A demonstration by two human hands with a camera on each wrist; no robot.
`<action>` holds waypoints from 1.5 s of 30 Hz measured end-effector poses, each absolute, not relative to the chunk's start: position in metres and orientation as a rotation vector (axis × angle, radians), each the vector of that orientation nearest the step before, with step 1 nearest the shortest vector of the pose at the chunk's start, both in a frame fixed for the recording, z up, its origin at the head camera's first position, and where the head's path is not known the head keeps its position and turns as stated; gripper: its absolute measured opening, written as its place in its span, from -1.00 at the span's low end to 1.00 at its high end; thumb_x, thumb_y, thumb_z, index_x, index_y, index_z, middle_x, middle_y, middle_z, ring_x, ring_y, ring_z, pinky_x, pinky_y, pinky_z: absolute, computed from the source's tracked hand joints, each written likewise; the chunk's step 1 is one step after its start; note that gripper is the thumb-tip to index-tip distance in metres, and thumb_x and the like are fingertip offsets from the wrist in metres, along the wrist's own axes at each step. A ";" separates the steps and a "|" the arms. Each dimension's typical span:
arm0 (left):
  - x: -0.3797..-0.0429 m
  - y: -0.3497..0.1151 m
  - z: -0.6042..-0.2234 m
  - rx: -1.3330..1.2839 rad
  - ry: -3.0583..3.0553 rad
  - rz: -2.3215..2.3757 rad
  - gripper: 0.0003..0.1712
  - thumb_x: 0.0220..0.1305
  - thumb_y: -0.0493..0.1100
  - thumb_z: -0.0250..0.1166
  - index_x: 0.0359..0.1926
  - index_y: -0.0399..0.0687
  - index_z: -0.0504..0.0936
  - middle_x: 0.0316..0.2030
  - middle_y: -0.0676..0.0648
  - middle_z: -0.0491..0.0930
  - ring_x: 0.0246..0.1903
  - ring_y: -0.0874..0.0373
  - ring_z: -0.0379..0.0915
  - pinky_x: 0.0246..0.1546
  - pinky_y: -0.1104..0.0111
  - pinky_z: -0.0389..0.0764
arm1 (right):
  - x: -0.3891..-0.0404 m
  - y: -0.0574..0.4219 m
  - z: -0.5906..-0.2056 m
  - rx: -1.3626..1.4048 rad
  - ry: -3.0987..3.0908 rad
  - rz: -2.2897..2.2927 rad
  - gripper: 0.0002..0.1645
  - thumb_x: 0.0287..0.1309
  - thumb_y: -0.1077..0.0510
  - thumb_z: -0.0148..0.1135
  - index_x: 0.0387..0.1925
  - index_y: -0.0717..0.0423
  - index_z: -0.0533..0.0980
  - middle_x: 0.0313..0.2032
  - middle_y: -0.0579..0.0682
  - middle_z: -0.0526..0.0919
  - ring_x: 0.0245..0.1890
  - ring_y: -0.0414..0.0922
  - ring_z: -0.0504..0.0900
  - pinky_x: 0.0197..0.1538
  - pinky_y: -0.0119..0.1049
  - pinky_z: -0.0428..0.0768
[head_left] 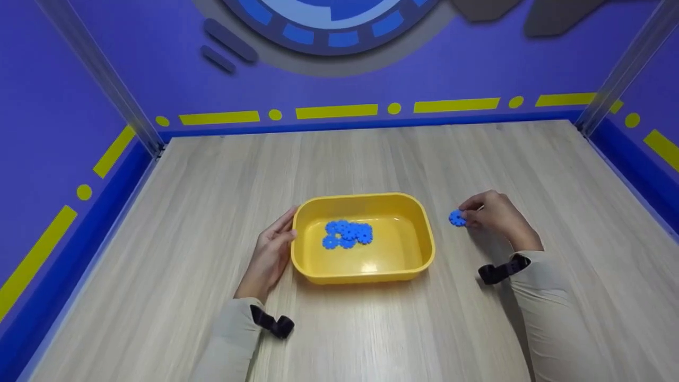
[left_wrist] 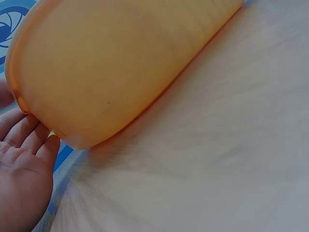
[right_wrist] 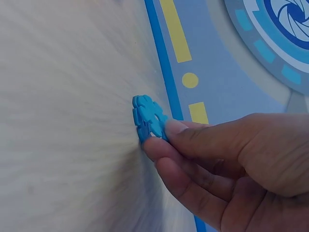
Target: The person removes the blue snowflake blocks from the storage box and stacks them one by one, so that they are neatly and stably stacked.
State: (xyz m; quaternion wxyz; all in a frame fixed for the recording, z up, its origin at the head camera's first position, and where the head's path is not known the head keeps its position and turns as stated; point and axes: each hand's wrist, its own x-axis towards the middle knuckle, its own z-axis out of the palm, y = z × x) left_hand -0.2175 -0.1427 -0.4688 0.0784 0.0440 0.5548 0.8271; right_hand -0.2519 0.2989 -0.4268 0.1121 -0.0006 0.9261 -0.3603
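A yellow plastic bin stands on the table with several blue notched discs lying overlapped inside, left of its middle. My left hand grips the bin's left side, thumb at the rim and fingers along the outer wall. From the left wrist view, those fingers lie nearly straight against the bin's wall. To the right of the bin, my right hand pinches a blue notched disc between thumb and fingertips. Close up, the right wrist view shows this disc tilted, its lower edge partly covered by the fingers.
The wood-grain table reaches back to a purple-blue wall with yellow markings, and side panels stand at left and right. A black wrist camera sits on each cuff, the left one near the bin's front left corner.
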 end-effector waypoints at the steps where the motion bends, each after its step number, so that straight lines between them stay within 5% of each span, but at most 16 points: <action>1: -0.217 -0.143 -0.469 0.139 1.659 2.477 -0.32 0.30 -0.42 0.01 0.44 -0.25 0.14 0.46 -0.15 0.11 0.44 0.05 0.07 0.33 0.33 0.32 | -0.252 0.299 -0.427 0.002 2.719 -1.058 -0.72 0.24 0.30 0.15 -0.06 0.37 0.57 -0.14 0.28 0.63 -0.37 -0.14 0.64 -0.22 -0.35 0.71; 12: -0.218 -0.143 -0.469 0.170 1.664 2.462 -0.32 0.31 -0.42 0.00 0.45 -0.23 0.12 0.47 -0.14 0.09 0.45 0.07 0.03 0.36 0.31 0.27 | -0.252 0.298 -0.427 0.036 2.732 -1.017 -0.72 0.24 0.23 0.19 -0.08 0.34 0.59 -0.24 0.19 0.69 -0.39 -0.13 0.60 -0.28 -0.36 0.64; 25: -0.219 -0.143 -0.469 0.167 1.668 2.470 -0.33 0.32 -0.42 0.00 0.44 -0.26 0.11 0.47 -0.16 0.07 0.45 0.05 0.02 0.37 0.29 0.25 | -0.251 0.294 -0.411 -0.122 2.823 -0.986 -0.62 0.22 0.16 0.21 -0.02 0.34 0.59 -0.10 0.28 0.65 -0.25 -0.04 0.62 -0.12 -0.20 0.68; 34: -0.218 -0.143 -0.470 0.173 1.668 2.475 -0.32 0.28 -0.43 0.01 0.43 -0.31 0.12 0.46 -0.22 0.08 0.45 0.00 0.01 0.37 0.27 0.24 | -0.254 0.273 -0.388 -0.205 2.853 -0.989 -0.67 0.22 0.16 0.22 -0.03 0.26 0.60 -0.18 0.19 0.68 -0.22 0.09 0.65 -0.19 -0.25 0.63; 45: -0.219 -0.142 -0.471 0.126 1.673 2.485 -0.33 0.29 -0.42 0.03 0.42 -0.27 0.16 0.46 -0.16 0.12 0.44 0.07 0.04 0.38 0.31 0.25 | -0.262 0.234 -0.365 -0.319 2.860 -0.921 -0.73 0.20 0.24 0.24 -0.06 0.19 0.63 -0.15 0.17 0.69 -0.18 0.02 0.64 -0.03 -0.07 0.68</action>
